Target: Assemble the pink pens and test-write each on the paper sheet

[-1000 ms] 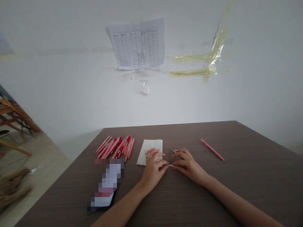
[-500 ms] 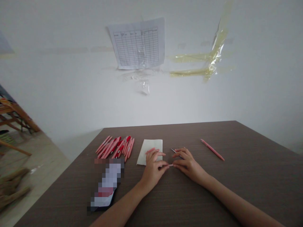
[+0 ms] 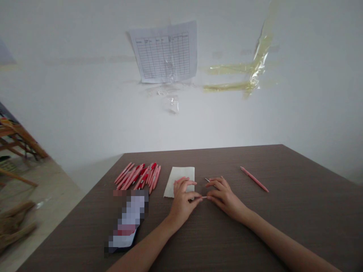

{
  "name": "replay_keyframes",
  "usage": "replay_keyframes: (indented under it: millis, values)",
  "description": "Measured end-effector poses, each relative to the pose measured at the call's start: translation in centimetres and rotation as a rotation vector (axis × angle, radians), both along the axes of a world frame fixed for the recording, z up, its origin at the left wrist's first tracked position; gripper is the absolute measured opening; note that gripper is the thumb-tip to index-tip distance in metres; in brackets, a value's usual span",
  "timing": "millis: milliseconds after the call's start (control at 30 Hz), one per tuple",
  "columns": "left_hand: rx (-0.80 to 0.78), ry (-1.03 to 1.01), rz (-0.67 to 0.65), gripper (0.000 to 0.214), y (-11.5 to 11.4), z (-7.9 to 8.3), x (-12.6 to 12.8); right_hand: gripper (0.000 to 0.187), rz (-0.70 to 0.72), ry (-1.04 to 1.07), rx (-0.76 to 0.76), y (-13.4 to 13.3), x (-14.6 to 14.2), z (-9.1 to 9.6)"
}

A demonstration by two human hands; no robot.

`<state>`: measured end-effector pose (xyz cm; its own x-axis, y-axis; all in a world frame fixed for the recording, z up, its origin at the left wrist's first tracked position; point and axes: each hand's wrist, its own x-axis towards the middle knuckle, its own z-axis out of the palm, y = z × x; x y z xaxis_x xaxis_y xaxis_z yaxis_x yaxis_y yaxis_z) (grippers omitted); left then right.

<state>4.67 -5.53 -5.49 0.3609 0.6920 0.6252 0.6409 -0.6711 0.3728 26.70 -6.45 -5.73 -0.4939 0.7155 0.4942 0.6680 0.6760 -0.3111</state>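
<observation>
My left hand (image 3: 183, 197) and my right hand (image 3: 224, 195) meet at the middle of the brown table (image 3: 297, 211), fingertips pinched together on a small pink pen part (image 3: 204, 197). A thin pen refill (image 3: 207, 180) pokes out behind my right hand, which seems to hold it too. The left hand partly covers a folded white tissue (image 3: 180, 175). A pile of several pink and red pens (image 3: 138, 176) lies to the left of the tissue. One pink pen (image 3: 254, 179) lies alone to the right.
A blurred-out flat object (image 3: 127, 221) lies on the table near my left forearm. A printed sheet (image 3: 166, 53) and strips of yellowed tape (image 3: 249, 71) hang on the white wall behind. Wooden furniture (image 3: 17, 143) stands on the floor at left.
Both hands have stayed almost in place, with only slight finger shifts at the pinched pink part.
</observation>
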Motion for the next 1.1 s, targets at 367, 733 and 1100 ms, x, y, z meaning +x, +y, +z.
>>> replay_keyframes:
  millis: [367,733,1100]
  values:
    - [-0.016,-0.054,0.052,0.006,0.2,-0.3,-0.3,0.02,-0.055,0.025,-0.007,0.6,1.0,-0.5]
    - [-0.146,-0.038,0.215,0.009,0.1,-0.3,-0.5,0.018,-0.391,-0.038,0.026,2.0,4.3,-1.0]
    - [-0.222,-0.012,0.263,0.011,-0.2,0.4,-0.5,0.022,-0.476,-0.13,-0.025,2.4,5.4,-1.2]
